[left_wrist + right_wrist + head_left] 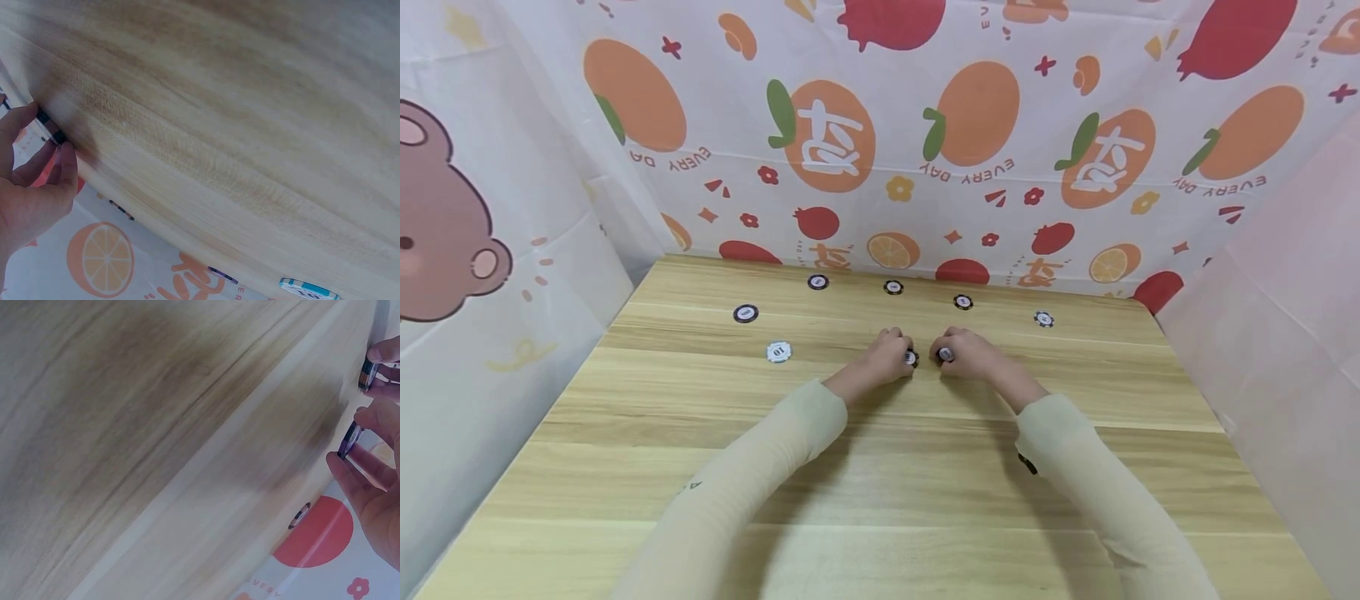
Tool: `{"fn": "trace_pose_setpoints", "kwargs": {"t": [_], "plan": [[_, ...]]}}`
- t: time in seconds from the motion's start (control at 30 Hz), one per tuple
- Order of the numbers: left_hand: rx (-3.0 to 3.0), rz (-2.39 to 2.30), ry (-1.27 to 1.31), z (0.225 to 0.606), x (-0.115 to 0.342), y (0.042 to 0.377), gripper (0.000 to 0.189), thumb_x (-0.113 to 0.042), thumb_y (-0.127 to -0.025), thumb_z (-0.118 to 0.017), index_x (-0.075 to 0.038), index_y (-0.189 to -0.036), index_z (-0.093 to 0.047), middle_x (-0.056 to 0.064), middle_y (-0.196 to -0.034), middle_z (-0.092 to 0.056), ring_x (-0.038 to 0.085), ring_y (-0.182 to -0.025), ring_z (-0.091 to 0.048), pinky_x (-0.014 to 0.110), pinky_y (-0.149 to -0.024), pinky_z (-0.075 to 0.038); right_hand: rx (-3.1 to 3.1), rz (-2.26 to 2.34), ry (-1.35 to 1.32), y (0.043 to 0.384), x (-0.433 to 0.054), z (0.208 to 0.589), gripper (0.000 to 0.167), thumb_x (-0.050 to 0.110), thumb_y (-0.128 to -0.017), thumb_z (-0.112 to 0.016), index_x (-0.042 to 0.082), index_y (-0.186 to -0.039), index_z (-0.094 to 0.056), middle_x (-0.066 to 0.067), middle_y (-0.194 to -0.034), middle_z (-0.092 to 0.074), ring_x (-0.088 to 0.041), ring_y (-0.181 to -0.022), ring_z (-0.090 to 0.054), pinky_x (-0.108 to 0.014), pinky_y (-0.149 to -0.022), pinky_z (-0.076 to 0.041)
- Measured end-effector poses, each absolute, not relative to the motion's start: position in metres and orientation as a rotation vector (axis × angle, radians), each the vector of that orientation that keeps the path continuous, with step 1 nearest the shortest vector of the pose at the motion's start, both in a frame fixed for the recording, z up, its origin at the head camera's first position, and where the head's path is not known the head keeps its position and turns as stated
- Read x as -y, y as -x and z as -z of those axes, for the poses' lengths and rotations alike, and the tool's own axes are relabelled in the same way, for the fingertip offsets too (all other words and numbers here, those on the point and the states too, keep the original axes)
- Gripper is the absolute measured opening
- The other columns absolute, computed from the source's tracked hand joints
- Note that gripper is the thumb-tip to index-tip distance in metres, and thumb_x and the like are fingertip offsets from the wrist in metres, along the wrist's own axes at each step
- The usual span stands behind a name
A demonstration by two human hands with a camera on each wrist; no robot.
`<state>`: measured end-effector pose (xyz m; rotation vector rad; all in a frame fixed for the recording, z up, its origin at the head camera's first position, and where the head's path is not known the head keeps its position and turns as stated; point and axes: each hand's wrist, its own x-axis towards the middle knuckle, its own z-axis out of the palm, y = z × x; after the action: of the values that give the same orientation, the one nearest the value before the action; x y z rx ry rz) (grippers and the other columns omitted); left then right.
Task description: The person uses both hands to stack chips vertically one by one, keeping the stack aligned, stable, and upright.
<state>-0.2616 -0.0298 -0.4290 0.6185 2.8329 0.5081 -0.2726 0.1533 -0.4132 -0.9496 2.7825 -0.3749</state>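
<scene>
My left hand [889,357] pinches a black poker chip [912,358] near the middle of the table. In the left wrist view that chip [51,127] stands on edge between thumb and fingers. Just to its right, my right hand [973,357] pinches a dark purple-edged poker chip [946,354], its pale face turned toward me. The right wrist view shows this chip [350,439] tilted between thumb and fingertips, with the left hand's chip [367,374] close by. A small gap separates the two hands.
A white chip [778,352] and purple chips [746,313] lie on the wooden table [880,533] to the left. Along the back are black chips [892,287] and a blue-edged chip [1044,319]. Another dark chip [1027,464] shows partly beneath the right sleeve. A fruit-patterned curtain [895,108] hangs behind.
</scene>
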Motion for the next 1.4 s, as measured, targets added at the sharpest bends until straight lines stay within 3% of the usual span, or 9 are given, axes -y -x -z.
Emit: {"fn": "trace_pose_setpoints", "kwargs": {"t": [1.4], "plan": [[-2.846,-0.502,-0.673,0.433,0.031,0.263,0.031,-0.017,-0.083,-0.067,-0.001,-0.109,-0.059,0.01,-0.101,-0.049,0.025,-0.092,-0.043,0.031,-0.079,-0.041,-2.759,0.426,1.075,0.269,-0.125,0.414,0.025,0.005,-0.081,-0.066,0.006,-0.107,-0.066,-0.012,-0.103,-0.057,-0.023,-0.092,-0.055,-0.036,-0.084,-0.044]]}}
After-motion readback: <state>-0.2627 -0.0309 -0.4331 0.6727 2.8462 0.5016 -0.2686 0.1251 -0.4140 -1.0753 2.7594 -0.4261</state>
